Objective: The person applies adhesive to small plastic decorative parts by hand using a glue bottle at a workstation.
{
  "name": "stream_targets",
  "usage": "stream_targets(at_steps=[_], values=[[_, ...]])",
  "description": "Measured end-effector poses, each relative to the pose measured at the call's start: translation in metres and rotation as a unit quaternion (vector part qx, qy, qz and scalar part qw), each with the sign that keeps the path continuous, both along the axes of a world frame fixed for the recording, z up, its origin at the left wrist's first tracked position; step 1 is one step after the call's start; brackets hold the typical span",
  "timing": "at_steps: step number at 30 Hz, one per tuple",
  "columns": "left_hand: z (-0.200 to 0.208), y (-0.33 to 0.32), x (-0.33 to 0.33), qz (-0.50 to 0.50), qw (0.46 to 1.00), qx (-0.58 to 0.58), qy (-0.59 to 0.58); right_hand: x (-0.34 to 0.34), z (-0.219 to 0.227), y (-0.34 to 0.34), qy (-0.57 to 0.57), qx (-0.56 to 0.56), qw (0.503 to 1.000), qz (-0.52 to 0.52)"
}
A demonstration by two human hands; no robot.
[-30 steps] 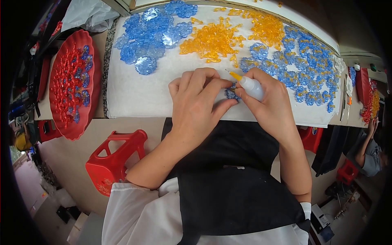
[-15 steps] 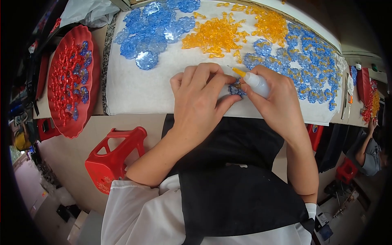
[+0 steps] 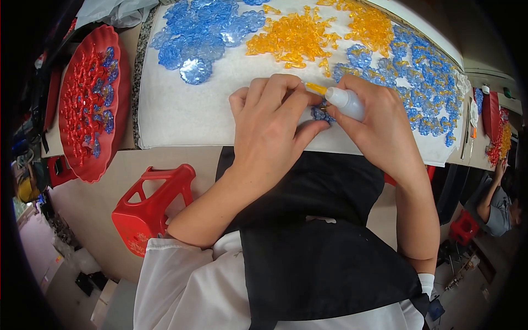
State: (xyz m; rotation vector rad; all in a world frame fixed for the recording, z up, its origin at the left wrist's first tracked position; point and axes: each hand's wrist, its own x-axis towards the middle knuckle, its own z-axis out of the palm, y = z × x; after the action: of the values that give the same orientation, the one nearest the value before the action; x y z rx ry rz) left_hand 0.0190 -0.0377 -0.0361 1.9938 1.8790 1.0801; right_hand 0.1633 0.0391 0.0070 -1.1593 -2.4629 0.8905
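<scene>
My left hand (image 3: 275, 118) is curled over the white-covered table, its thumb and fingertips closed on a small blue translucent flower-shaped piece (image 3: 320, 114); the fingers hide part of it. A white squeeze bottle (image 3: 352, 105) with a yellow nozzle (image 3: 315, 88) is gripped in my right hand (image 3: 382, 118). The bottle lies tilted, its nozzle pointing left and away from me, past the blue piece. The nozzle's end reaches beside the left index finger, and I cannot tell whether they touch.
Stacked blue flower discs (image 3: 195, 36) lie at the far left, with yellow pieces (image 3: 297, 38) beside them. Blue-and-yellow pieces (image 3: 426, 82) spread over the right. A red scalloped tray (image 3: 118, 121) holds red and blue pieces. A red stool (image 3: 132, 220) stands below; another person (image 3: 498, 203) sits far right.
The bottle and its nozzle have shifted slightly away from me, and the nozzle's end now sits closer to my left index finger. Both hands keep their grips; the whole view has moved slightly.
</scene>
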Motion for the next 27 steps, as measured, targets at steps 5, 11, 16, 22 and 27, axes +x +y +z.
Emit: stream_targets(at_steps=[5, 11, 16, 22, 27], values=[[-0.0005, -0.0007, -0.0004, 0.002, 1.000, -0.010, 0.013, -0.0027, 0.0020, -0.0032, -0.019, 0.028, 0.999, -0.001], [-0.0003, 0.0001, 0.0000, 0.001, 1.000, -0.006, 0.006, -0.0006, 0.0018, 0.0018, -0.021, 0.009, 1.000, 0.006], [0.0002, 0.0006, 0.0001, 0.006, 1.000, -0.006, 0.003, -0.0022, 0.0031, 0.0029, -0.028, 0.032, 0.999, 0.028], [-0.0006, 0.0011, -0.0015, -0.005, 1.000, -0.015, -0.001, -0.0086, 0.0050, -0.0061, -0.043, 0.067, 0.997, 0.011], [-0.0002, 0.0009, -0.0010, 0.000, 1.000, -0.010, 0.005, -0.0085, 0.0043, -0.0061, -0.045, 0.085, 0.995, 0.018]])
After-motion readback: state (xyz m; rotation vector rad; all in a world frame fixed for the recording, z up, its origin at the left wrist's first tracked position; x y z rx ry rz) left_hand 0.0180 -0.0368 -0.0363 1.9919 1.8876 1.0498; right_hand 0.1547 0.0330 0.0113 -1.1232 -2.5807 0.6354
